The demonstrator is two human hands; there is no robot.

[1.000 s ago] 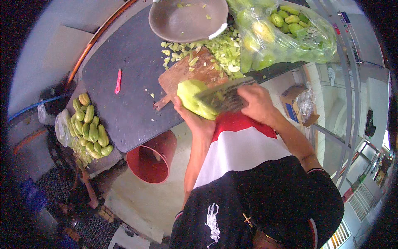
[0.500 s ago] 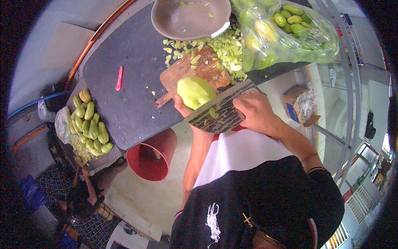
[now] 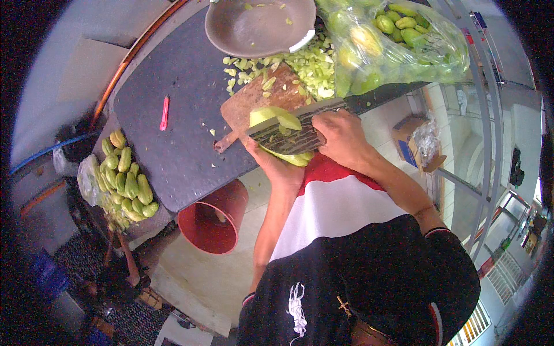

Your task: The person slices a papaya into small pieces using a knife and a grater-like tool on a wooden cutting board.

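My left hand (image 3: 278,170) is closed round a large peeled pale-green fruit (image 3: 262,116) from below, over the near edge of a wooden cutting board (image 3: 254,104). In my right hand (image 3: 341,131) is a wide-bladed cleaver (image 3: 314,134), its dark blade lying across the fruit. A cut slice (image 3: 288,120) sits against the blade's upper edge, and small bits cling to its face. Parts of the fruit show above and below the blade; the middle is covered. Fingers hide the cleaver's handle.
Pale-green shavings (image 3: 314,72) lie beyond the board, beside a brown bowl (image 3: 259,29). A clear bag (image 3: 404,57) of green fruit stands at far right. A pink cutter (image 3: 164,113) lies on the dark table (image 3: 184,150). Cucumber-like fruits (image 3: 126,173) are piled left, near a red bucket (image 3: 216,222).
The cleaver has moved from the fruit's near side up across it, and a slice now rests on the blade. My left hand has turned, with the fruit tilted toward me.
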